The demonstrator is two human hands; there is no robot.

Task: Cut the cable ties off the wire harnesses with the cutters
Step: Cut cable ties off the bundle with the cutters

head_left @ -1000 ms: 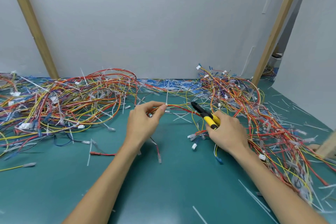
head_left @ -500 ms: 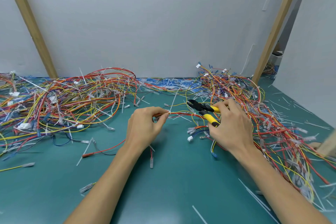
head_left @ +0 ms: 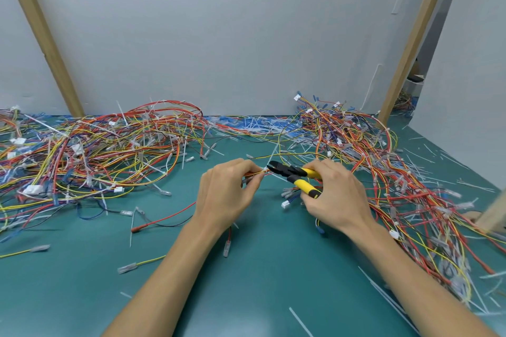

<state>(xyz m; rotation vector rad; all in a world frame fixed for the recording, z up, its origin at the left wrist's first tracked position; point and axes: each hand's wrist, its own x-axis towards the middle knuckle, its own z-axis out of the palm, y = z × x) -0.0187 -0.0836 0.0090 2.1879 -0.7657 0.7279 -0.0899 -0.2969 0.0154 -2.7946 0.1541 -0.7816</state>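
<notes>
Pinching a harness (head_left: 253, 173) in my left hand (head_left: 227, 194), my right hand (head_left: 336, 200) gripping the cutters (head_left: 298, 178) at its cable tie (head_left: 265, 169); I judge most remains, with tied heaps (head_left: 95, 156) along the bench's (head_left: 260, 282) far edge.

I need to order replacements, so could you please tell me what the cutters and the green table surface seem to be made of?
The cutters have a dark matte head, probably steel, and glossy yellow handle sleeves with black ends, likely plastic or rubber. The green table surface looks like a rubber or vinyl mat: smooth, grainless, with a faint sheen.
</notes>
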